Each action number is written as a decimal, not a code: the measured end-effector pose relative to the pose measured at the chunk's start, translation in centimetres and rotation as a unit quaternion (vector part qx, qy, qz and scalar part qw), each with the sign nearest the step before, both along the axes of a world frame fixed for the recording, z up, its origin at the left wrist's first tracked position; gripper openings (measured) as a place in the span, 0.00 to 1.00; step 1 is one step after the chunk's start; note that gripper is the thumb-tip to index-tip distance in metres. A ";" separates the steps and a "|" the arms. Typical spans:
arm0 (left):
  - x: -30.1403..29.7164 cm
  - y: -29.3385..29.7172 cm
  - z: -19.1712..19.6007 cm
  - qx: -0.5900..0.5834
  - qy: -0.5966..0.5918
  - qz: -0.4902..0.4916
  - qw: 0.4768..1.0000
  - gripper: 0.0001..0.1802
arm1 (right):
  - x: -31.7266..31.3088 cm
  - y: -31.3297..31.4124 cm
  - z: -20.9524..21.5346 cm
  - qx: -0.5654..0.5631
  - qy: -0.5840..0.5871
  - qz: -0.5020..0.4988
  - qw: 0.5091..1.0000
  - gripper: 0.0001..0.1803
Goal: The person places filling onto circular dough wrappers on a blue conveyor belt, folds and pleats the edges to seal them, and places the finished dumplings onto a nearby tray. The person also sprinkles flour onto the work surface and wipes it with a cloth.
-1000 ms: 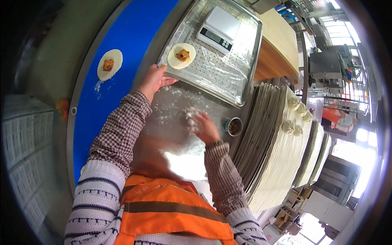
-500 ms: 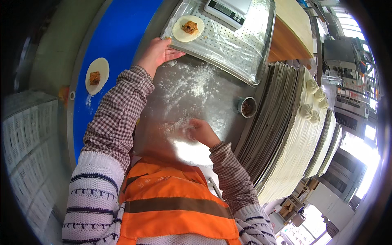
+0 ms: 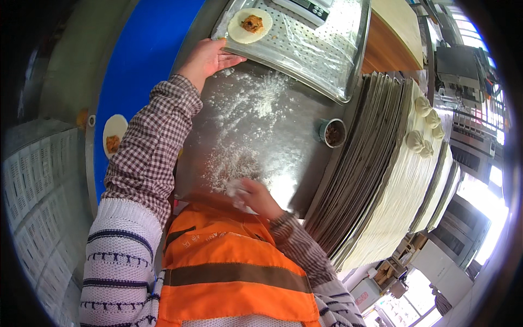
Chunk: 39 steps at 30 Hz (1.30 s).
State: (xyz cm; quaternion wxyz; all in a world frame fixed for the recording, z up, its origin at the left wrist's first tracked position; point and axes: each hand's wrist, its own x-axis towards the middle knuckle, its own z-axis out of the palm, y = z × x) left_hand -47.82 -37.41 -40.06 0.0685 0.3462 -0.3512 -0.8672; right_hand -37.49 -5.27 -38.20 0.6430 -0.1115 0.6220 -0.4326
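My left hand (image 3: 210,57) is at the near left corner of a perforated metal tray (image 3: 305,66), thumb at its rim and fingers along the edge. A flat dough round (image 3: 238,34) topped with brown filling (image 3: 252,24) lies at that corner. My right hand (image 3: 258,197) is low over the table's near edge, close to the orange apron (image 3: 234,245). Its fingers are closed around something white and floury, partly blurred, that I cannot make out. White flour (image 3: 239,128) is scattered across the steel table (image 3: 210,143) between my hands.
A digital scale (image 3: 305,8) sits on the tray. Right of the table, a small metal cup (image 3: 333,133) holds brown filling beside stacked boards (image 3: 376,180) bearing several shaped dough pieces (image 3: 422,106). At left, a blue belt (image 3: 144,49) carries another filled dough round (image 3: 115,126).
My right hand has drawn back toward the apron, with white stuff now showing at its fingers. The dough round on the blue belt has moved nearer me. My left hand stays at the tray corner.
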 end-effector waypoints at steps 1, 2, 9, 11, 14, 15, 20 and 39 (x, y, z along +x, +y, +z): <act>0.2 -0.2 -0.1 -0.001 0.006 -0.007 1.000 0.18 | 0.2 -1.9 0.2 0.003 0.038 0.028 0.999 0.14; 0.2 -0.2 -0.2 -0.001 0.012 -0.015 1.000 0.18 | -0.4 -1.9 -0.2 -0.032 0.017 -0.035 0.999 0.14; 0.3 -0.3 -0.2 -0.001 -0.002 -0.021 1.000 0.19 | -1.9 4.5 -0.7 0.070 0.092 -0.064 0.991 0.12; 0.5 -0.6 -0.4 -0.012 0.007 -0.041 0.999 0.19 | -3.2 4.6 -0.8 0.067 0.076 -0.214 0.972 0.14; 0.3 -0.6 -0.4 0.001 0.010 -0.049 0.999 0.19 | -9.1 1.2 -2.1 -0.083 -0.057 -0.409 0.907 0.20; 0.2 -0.6 -0.4 -0.001 0.004 -0.044 0.999 0.19 | -10.2 -0.9 -1.0 -0.094 0.036 -0.438 0.893 0.24; 0.3 -0.4 0.1 0.004 -0.029 -0.032 0.999 0.19 | -9.7 1.4 -2.0 -0.022 0.268 -0.222 0.937 0.25; 1.2 -0.8 -0.4 -0.007 -0.002 -0.049 0.999 0.21 | -13.9 -8.3 -5.5 -0.004 0.729 0.117 0.674 0.33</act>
